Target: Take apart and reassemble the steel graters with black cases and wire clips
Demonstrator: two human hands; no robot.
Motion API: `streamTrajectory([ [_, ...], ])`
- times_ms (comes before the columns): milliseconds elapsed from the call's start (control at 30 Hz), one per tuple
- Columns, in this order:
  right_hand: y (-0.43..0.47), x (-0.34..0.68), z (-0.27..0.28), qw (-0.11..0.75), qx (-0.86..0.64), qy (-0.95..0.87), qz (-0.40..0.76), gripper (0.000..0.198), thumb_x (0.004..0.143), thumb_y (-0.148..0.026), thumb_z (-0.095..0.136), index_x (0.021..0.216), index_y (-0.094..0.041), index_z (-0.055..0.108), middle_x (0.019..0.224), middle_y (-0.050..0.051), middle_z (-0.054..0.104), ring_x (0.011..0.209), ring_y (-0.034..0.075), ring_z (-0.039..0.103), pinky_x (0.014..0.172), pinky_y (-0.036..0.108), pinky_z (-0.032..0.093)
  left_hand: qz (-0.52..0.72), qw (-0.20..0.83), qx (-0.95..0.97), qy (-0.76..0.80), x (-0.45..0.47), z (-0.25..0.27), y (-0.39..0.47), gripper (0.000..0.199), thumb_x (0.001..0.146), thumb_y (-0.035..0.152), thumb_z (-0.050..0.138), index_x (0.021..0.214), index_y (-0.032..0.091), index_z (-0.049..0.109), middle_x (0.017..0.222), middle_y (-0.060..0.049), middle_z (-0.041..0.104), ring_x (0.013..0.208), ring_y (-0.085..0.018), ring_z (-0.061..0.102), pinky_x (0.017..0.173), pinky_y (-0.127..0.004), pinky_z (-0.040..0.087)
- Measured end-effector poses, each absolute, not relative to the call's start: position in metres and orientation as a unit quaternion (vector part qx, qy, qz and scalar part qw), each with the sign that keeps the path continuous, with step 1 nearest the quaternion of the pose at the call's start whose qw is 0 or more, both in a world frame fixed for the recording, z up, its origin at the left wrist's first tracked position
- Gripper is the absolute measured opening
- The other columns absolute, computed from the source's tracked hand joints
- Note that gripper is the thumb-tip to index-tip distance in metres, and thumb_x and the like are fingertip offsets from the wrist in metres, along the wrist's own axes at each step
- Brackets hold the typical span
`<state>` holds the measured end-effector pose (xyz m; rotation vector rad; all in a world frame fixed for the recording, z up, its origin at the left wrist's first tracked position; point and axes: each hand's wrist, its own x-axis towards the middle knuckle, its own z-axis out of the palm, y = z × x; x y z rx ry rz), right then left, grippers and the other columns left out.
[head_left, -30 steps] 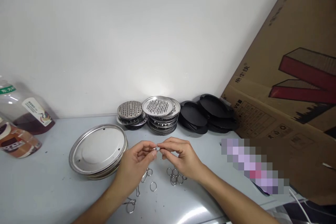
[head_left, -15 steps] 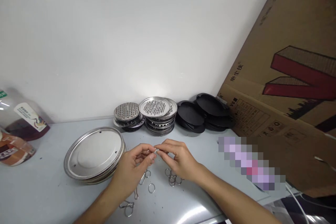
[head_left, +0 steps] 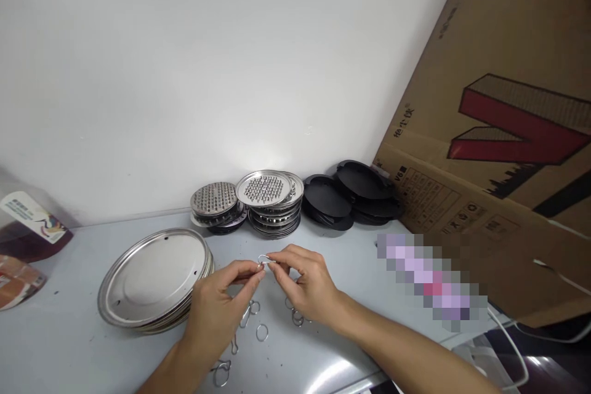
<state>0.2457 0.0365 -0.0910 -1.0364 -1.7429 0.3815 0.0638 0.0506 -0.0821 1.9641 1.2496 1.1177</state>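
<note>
Between my two hands a small metal ring (head_left: 264,257) shows as a thin bright arc, its lower part hidden by fingertips. My left hand (head_left: 222,297) pinches its left side with thumb and forefinger. From the right, my right hand (head_left: 308,283) pinches the other side, its fingertips almost touching the left ones. Whether a clip hangs on the ring I cannot tell. Below the hands, a loose ring (head_left: 262,332) lies on the grey tabletop (head_left: 272,366), with wire clips (head_left: 234,343) to its left. More rings (head_left: 298,318) lie partly behind my right hand.
Large round metal plates (head_left: 157,271) are stacked at left. Along the wall stand grater discs (head_left: 264,189), further perforated discs (head_left: 215,198) and black round trays (head_left: 327,198). A cardboard box (head_left: 508,197) leans at right, near a blurred-out object (head_left: 422,277). Bottles (head_left: 34,228) stand far left.
The view has shifted slightly, so everything sits a little further left. My fingertips have drawn slightly apart, and the ring's arc now shows between them.
</note>
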Motion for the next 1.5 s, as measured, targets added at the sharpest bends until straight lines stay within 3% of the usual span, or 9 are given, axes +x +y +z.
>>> streamTrajectory([
  [200,0.035,0.244,-0.098,0.52,-0.442,-0.716,0.149,0.019,0.091,-0.019,0.057,0.104,-0.018,0.07,0.079,0.007,0.066,0.067,0.016,0.062,0.063,0.028,0.05,0.4,0.174,0.805,0.403,0.06,-0.088,0.055,0.009,0.087,0.027,0.063,0.09,0.024,0.071,0.089,-0.001,0.077,0.081,-0.019,0.072,0.077,-0.027,0.056],
  [433,0.04,0.24,-0.104,0.52,-0.441,-0.723,0.109,0.022,0.091,-0.016,0.054,0.107,-0.017,0.07,0.079,0.007,0.067,0.068,0.016,0.06,0.064,0.028,0.049,0.373,0.212,0.833,0.35,0.069,-0.09,0.045,0.01,0.09,0.025,0.06,0.089,0.023,0.069,0.093,-0.003,0.076,0.086,-0.019,0.071,0.08,-0.026,0.054],
  [567,0.052,0.253,-0.091,0.501,-0.488,-0.686,0.202,0.018,0.09,-0.02,0.058,0.095,-0.021,0.076,0.079,0.004,0.07,0.073,0.015,0.063,0.066,0.025,0.049,0.365,0.228,0.833,0.348,0.077,-0.096,0.041,0.011,0.091,0.026,0.058,0.087,0.025,0.068,0.099,-0.004,0.074,0.091,-0.021,0.07,0.082,-0.029,0.054],
  [667,0.063,0.28,-0.083,0.406,-0.509,-0.704,0.283,0.02,0.09,-0.024,0.059,0.095,-0.018,0.076,0.085,0.005,0.073,0.073,0.015,0.065,0.063,0.023,0.049,0.337,0.226,0.835,0.372,0.076,-0.102,0.048,0.011,0.091,0.029,0.058,0.088,0.025,0.068,0.102,-0.005,0.072,0.097,-0.023,0.067,0.087,-0.034,0.052],
  [767,0.074,0.314,-0.08,0.256,-0.511,-0.742,0.35,0.019,0.083,-0.024,0.064,0.093,-0.014,0.076,0.071,0.002,0.072,0.059,0.013,0.062,0.055,0.021,0.046,0.275,0.247,0.86,0.352,0.08,-0.106,0.051,0.011,0.09,0.029,0.06,0.09,0.024,0.069,0.097,-0.004,0.071,0.094,-0.023,0.065,0.086,-0.035,0.051],
  [967,0.083,0.346,-0.084,0.152,-0.468,-0.786,0.374,0.007,0.067,-0.019,0.074,0.072,-0.015,0.078,0.065,0.0,0.072,0.06,0.013,0.061,0.057,0.02,0.043,0.204,0.331,0.882,0.267,0.083,-0.092,0.045,0.032,0.094,0.016,0.049,0.117,0.029,0.067,0.11,-0.003,0.07,0.107,-0.02,0.059,0.095,-0.033,0.047],
  [1267,0.082,0.329,-0.087,0.189,-0.492,-0.782,0.334,0.016,0.077,-0.024,0.067,0.087,-0.016,0.077,0.072,0.001,0.072,0.062,0.013,0.059,0.058,0.022,0.041,0.07,0.343,0.873,0.339,0.051,-0.078,0.055,0.014,0.072,0.023,0.078,0.085,0.025,0.073,0.092,0.0,0.068,0.096,-0.022,0.058,0.083,-0.03,0.045],
  [1400,0.08,0.32,-0.089,0.206,-0.491,-0.78,0.328,0.016,0.08,-0.022,0.065,0.09,-0.017,0.076,0.071,0.001,0.071,0.062,0.013,0.058,0.058,0.022,0.041,0.115,0.33,0.886,0.305,0.073,-0.092,0.046,0.023,0.076,0.024,0.077,0.098,0.024,0.073,0.095,-0.002,0.07,0.098,-0.023,0.057,0.088,-0.032,0.044],
  [1500,0.078,0.316,-0.089,0.222,-0.493,-0.775,0.327,0.016,0.082,-0.023,0.063,0.09,-0.017,0.076,0.072,0.001,0.07,0.065,0.013,0.059,0.059,0.022,0.042,0.191,0.298,0.87,0.343,0.075,-0.089,0.047,0.02,0.089,0.022,0.06,0.107,0.023,0.069,0.099,-0.004,0.068,0.098,-0.021,0.058,0.089,-0.032,0.043],
])
